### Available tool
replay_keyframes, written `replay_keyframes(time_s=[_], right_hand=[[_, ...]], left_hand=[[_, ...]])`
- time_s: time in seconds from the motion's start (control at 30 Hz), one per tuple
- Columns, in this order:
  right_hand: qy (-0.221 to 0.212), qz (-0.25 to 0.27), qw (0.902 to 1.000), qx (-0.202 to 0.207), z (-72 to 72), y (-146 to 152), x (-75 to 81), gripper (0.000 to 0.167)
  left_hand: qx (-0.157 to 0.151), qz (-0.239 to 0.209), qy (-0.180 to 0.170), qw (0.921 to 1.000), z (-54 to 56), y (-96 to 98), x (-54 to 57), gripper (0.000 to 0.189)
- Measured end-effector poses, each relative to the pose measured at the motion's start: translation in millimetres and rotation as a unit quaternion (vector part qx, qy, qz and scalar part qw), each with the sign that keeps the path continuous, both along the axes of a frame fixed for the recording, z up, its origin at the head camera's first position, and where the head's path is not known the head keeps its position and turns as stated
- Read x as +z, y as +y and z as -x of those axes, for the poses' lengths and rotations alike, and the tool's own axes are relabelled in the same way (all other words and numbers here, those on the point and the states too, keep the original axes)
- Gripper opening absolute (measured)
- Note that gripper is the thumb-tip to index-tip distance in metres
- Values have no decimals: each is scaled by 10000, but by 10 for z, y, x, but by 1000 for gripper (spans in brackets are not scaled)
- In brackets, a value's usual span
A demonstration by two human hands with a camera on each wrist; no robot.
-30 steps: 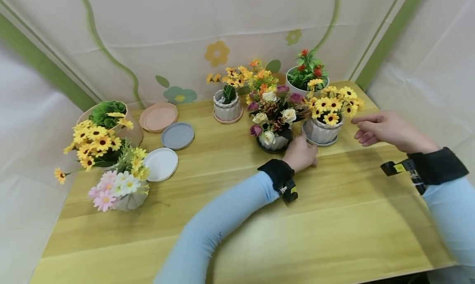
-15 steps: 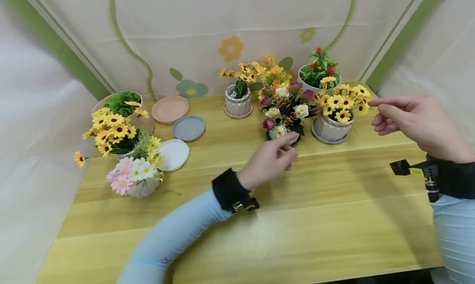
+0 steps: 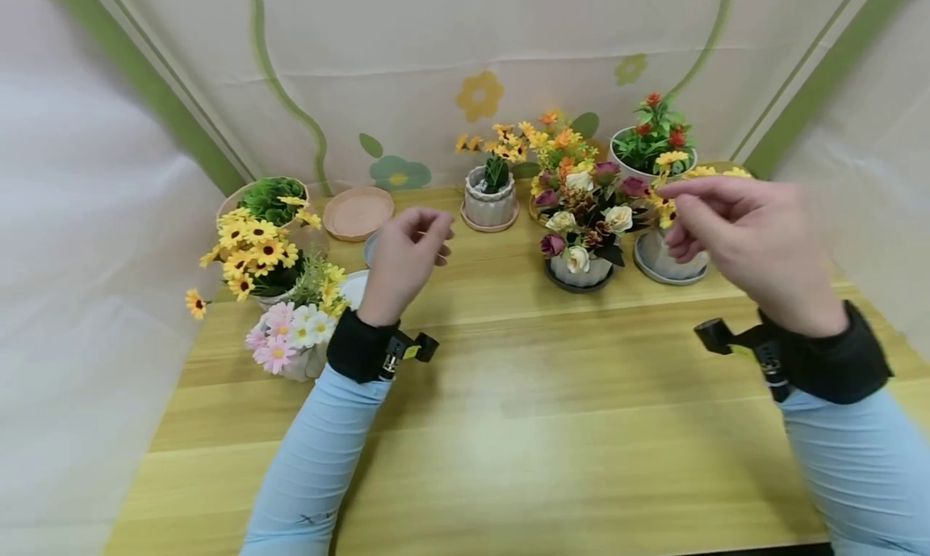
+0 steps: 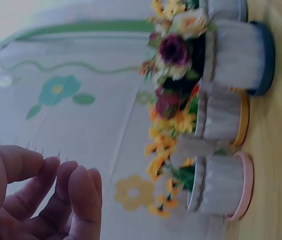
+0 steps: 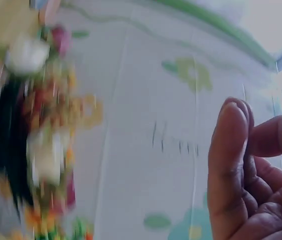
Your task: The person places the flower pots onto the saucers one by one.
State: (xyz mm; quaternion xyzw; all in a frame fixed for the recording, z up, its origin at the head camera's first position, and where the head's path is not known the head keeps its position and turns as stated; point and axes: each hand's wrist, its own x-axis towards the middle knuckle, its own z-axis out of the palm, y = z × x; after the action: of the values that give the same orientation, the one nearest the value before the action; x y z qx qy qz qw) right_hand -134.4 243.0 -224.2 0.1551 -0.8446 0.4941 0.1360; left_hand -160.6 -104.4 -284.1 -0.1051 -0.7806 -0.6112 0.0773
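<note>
My left hand [image 3: 403, 261] hovers above the saucers on the left, its fingers loosely curled around nothing. It partly hides the grey saucer [image 3: 370, 251] and the white saucer [image 3: 353, 286]. Just beyond lies a peach saucer [image 3: 358, 214]. My right hand [image 3: 756, 245] is raised on the other side, thumb close to the fingers, with nothing visible between them. It covers part of the yellow sunflower pot [image 3: 656, 253], which stands on a grey saucer. Beside that, a ribbed pot of purple and cream roses [image 3: 580, 269] stands on a dark saucer.
At the left are a tan pot with green leaves [image 3: 267, 201], yellow sunflowers [image 3: 257, 249] and a pot of pink and white daisies [image 3: 301, 362]. A small pot [image 3: 490, 207] on a pink saucer and a red-flowered plant [image 3: 657, 140] stand along the back, near the curtain [image 3: 421, 23].
My left hand has left the rose pot and swung left over to the saucers. My right hand has moved left, in front of the sunflower pot. The head view has shifted.
</note>
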Motion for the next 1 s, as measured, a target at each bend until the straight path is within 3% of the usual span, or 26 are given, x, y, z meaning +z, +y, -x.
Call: replay_keyframes(time_s=[0.1, 0.23, 0.33, 0.5, 0.6, 0.77, 0.87, 1.0], right_hand=[[174, -207, 9989, 381, 17, -301, -95, 18], [44, -544, 9936, 990, 94, -716, -278, 18], [-441, -554, 9863, 1493, 170, -1031, -430, 18], [-1543, -475, 9654, 2046, 372, -1518, -710, 25], [-1999, -430, 9567, 2071, 565, -1765, -897, 30], [-2577, -400, 9500, 1716, 918, -2062, -1174, 38], [-2902, -570, 9443, 1446, 1101, -2223, -1256, 45], [-3078, -1161, 9367, 1201, 1298, -2455, -1312, 50]], left_hand=[[260, -122, 21, 9996, 31, -143, 5, 26], [476, -241, -1, 9986, 51, -229, 13, 26], [526, -317, 78, 9981, 68, -272, 19, 26], [571, -370, 140, 9976, 104, -323, 21, 26], [619, -398, 81, 9973, 109, -339, 32, 27], [616, -463, 55, 9970, 116, -326, 48, 25], [636, -478, 25, 9968, 125, -328, 57, 24], [702, -478, 2, 9964, 133, -348, 62, 24]])
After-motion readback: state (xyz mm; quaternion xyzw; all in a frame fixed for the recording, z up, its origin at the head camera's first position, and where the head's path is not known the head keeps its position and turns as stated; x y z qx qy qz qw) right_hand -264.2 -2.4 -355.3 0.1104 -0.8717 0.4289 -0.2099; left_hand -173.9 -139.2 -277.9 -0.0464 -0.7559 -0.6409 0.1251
